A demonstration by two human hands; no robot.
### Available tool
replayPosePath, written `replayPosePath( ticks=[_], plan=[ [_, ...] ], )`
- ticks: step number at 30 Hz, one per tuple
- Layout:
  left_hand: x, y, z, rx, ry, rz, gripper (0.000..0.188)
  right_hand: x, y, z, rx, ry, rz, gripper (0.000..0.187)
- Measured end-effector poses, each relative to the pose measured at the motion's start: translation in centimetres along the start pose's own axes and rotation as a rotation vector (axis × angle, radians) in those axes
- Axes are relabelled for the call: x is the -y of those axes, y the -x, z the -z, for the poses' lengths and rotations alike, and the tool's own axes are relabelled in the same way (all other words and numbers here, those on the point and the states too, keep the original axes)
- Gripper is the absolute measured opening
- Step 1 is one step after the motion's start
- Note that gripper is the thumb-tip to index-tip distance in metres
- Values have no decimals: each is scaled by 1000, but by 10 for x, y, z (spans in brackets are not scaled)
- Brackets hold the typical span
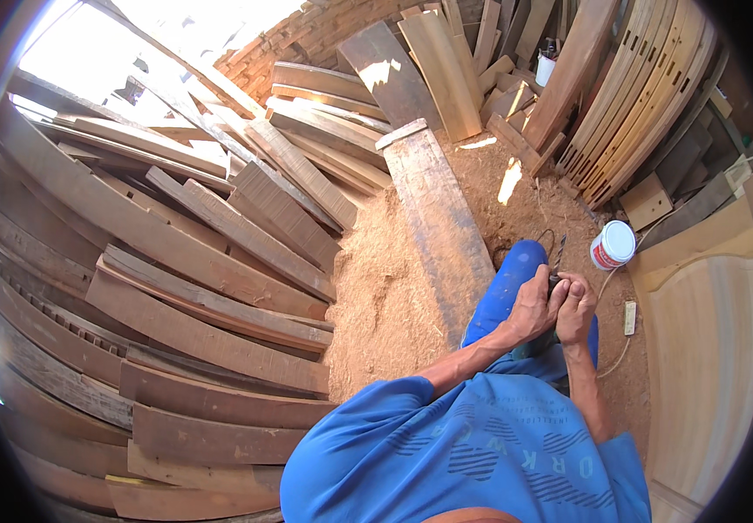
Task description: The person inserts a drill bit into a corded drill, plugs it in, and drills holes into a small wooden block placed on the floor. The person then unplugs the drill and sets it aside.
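A power drill (pixel 533 346) with a dark green body rests in my lap, mostly covered by my hands and forearms. Its long spiral bit (pixel 560 250) points away from me. My left hand (pixel 531 303) is closed around the dark chuck end. Against it from the other side, my right hand (pixel 577 307) has its fingers curled at the same spot. Both thumbs come close together over the chuck, and the fingers beneath are hidden.
A sawdust-covered plank (pixel 442 218) lies ahead on the sawdust floor (pixel 376 296). Stacked boards (pixel 220 322) fill the left. On the right are a white tub (pixel 613 245), a power strip (pixel 629 318) with a cord, and a wooden panel (pixel 699 349). Slotted timbers (pixel 638 96) lean behind.
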State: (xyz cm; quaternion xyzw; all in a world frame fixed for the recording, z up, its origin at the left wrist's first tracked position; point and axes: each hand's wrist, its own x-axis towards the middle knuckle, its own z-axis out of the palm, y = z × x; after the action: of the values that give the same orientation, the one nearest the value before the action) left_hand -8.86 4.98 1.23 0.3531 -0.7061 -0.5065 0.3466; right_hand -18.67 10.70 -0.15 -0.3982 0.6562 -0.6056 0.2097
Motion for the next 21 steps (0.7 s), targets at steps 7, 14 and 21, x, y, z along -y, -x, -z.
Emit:
replayPosePath(
  ticks=[7,14,21],
  plan=[
    [1,3,3,-33,14,34,29,5,1,-2,44,12,-34,54],
    [27,-1,10,-62,68,-81,25,34,-4,-9,61,300,202,14],
    [33,-7,24,68,409,269,23,19,-14,36,11,365,420,16]
  ],
)
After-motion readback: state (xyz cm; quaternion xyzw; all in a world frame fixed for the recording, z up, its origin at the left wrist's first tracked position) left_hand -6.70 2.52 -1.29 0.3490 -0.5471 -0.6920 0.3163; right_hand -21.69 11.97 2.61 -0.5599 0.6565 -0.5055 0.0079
